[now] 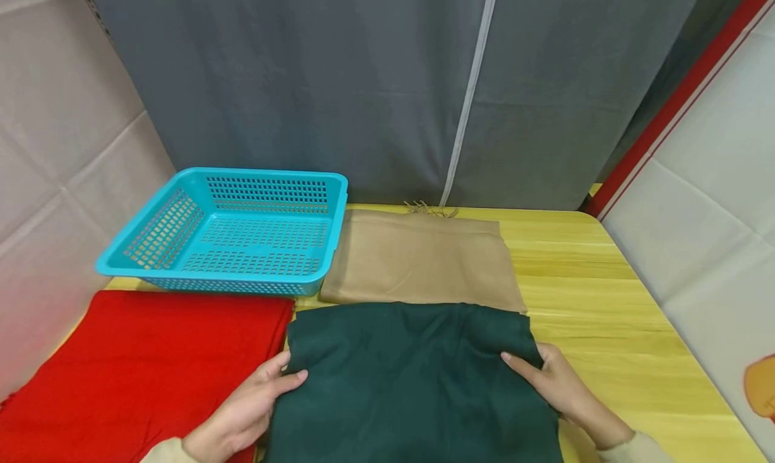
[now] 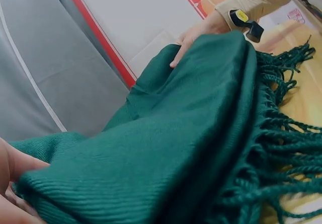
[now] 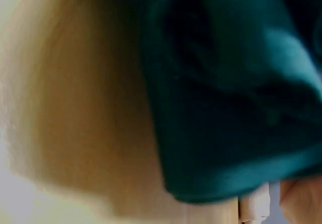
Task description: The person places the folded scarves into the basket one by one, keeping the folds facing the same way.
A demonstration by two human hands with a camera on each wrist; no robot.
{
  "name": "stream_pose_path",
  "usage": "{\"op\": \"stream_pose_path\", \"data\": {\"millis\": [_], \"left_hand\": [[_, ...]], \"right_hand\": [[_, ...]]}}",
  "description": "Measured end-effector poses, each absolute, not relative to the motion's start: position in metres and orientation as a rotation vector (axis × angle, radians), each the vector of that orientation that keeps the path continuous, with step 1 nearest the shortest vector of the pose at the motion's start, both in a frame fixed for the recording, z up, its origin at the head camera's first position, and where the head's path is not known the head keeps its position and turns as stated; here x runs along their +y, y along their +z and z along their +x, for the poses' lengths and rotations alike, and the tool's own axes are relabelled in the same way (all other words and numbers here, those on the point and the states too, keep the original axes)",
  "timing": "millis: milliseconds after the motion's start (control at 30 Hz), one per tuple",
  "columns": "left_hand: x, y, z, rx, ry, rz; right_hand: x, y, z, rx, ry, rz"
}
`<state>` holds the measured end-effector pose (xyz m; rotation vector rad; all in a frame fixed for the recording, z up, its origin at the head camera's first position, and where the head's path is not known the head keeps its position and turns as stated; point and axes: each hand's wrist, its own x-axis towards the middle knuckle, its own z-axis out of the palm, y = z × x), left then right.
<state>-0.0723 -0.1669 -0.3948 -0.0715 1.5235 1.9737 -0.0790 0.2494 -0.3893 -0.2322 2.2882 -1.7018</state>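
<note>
A folded dark green cloth [image 1: 412,382] is held over the near middle of a wood-patterned table [image 1: 617,315]; whether its underside touches the tabletop cannot be told. Its left edge is gripped by the left hand [image 1: 245,402] and its right edge by the right hand [image 1: 557,382], the thumbs laid on top and the hands kept well apart by the cloth's width. A twisted fringe [image 2: 287,153] is seen along one edge in the left wrist view. The near edge of a folded beige cloth [image 1: 424,258], fringed at its far side, is overlapped in the head view by the green one. To the left, a red cloth [image 1: 139,369] is spread flat, and behind it a blue perforated basket [image 1: 224,275] is set just beside the beige cloth. The far side is closed off by a grey curtain [image 1: 303,79] crossed by a pale strip [image 1: 469,93].
</note>
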Motion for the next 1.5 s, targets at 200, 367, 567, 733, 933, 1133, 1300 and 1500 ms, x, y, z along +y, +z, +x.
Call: {"op": "stream_pose_path", "data": {"millis": [200, 367, 567, 733, 933, 1133, 1300, 1500], "left_hand": [[-0.171, -0.39, -0.073, 1.582, 1.956, -0.02], [-0.177, -0.385, -0.071, 1.585, 1.953, 0.01], [-0.186, -0.377, -0.069, 1.576, 1.99, 0.13], [-0.194, -0.363, -0.07, 1.628, 2.002, 0.212], [-0.206, -0.35, -0.074, 1.678, 2.031, 0.289], [-0.214, -0.338, -0.076, 1.746, 2.053, 0.329], [-0.219, -0.329, -0.078, 1.786, 2.088, 0.389], [-0.225, -0.321, -0.084, 1.834, 2.132, 0.422]], "right_hand": [[0.25, -0.388, -0.08, 2.341, -1.714, -0.346], [0.25, -0.385, -0.081, 2.315, -1.719, -0.325], [0.251, -0.379, -0.084, 2.214, -1.751, -0.284], [0.248, -0.37, -0.089, 2.157, -1.757, -0.28], [0.241, -0.359, -0.095, 2.178, -1.77, -0.3], [0.233, -0.35, -0.099, 2.193, -1.823, -0.333], [0.223, -0.342, -0.103, 2.3, -1.851, -0.314], [0.213, -0.332, -0.109, 2.401, -1.878, -0.335]]}}
